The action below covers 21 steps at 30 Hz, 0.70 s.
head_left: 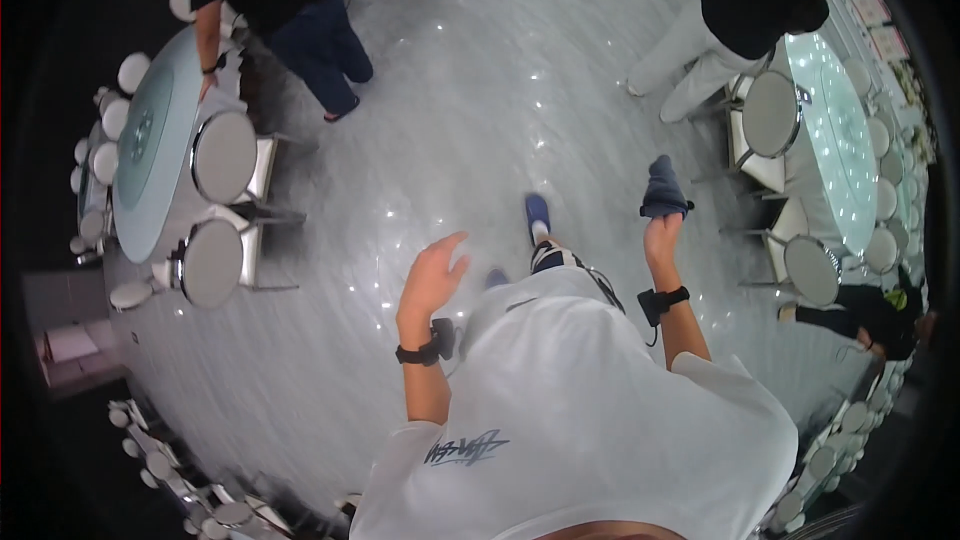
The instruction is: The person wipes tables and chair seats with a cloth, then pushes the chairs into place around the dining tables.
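Got a bunched-up, dark blue-grey cloth-like thing (pixel 662 188) out front on the right, up over the shiny grey floor (pixel 470 110). Clamped at its near end in the right hand (pixel 662 240), but can't make out the exact finger placement. Holding the left hand (pixel 432 280) out well apart from it, with thumb spread from fingers. Wearing black wristbands (pixel 430 345) and blue shoes (pixel 538 215). Further out, round glass-topped tables (pixel 165 195) on both sides with grey-backed chairs (pixel 226 157), plus a person in black (pixel 320 50) touching the left one.
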Each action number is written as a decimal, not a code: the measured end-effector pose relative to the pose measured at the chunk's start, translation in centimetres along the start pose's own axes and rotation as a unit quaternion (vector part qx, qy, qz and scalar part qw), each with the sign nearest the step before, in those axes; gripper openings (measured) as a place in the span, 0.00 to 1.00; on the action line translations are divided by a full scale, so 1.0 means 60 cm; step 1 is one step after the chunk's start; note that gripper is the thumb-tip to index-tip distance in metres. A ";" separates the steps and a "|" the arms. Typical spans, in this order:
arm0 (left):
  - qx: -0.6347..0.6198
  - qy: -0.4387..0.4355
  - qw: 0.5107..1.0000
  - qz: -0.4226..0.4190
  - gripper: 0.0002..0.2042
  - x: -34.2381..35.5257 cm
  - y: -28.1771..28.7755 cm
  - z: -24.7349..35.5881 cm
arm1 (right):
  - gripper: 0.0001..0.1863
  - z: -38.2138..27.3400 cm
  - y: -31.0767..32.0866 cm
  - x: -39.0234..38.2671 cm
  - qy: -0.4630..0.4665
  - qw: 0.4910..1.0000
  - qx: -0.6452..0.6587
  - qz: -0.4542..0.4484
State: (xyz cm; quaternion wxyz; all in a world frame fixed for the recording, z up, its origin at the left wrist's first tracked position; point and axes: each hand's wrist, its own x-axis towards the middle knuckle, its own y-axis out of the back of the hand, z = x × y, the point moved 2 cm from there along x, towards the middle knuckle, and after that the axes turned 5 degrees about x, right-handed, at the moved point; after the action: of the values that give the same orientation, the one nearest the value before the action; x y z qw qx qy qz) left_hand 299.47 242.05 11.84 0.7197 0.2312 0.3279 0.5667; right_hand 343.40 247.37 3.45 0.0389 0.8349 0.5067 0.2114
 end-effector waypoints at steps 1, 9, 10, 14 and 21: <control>0.007 -0.005 1.000 -0.017 0.19 0.029 0.007 0.009 | 0.19 -0.027 -0.012 0.011 0.037 0.998 -0.031 -0.030; 0.012 -0.030 0.996 -0.081 0.19 0.349 0.027 -0.010 | 0.20 0.175 -0.153 0.211 -0.121 0.989 -0.054 0.061; 0.012 -0.009 0.997 -0.076 0.19 0.382 0.039 -0.008 | 0.19 0.193 -0.202 0.241 -0.136 0.982 0.043 0.124; 0.036 0.036 0.999 0.004 0.19 0.512 0.122 0.012 | 0.17 0.182 -0.320 0.430 -0.126 0.980 0.154 -0.004; 0.007 0.107 0.993 0.056 0.19 0.707 0.219 -0.031 | 0.20 0.237 -0.435 0.704 -0.248 0.911 0.302 0.129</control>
State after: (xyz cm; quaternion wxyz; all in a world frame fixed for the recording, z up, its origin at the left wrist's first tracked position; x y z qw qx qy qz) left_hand 295.45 286.31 10.95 0.6459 0.1920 0.3939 0.6252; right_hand 344.11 298.58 -3.51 -0.1178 0.8906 0.4080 -0.1626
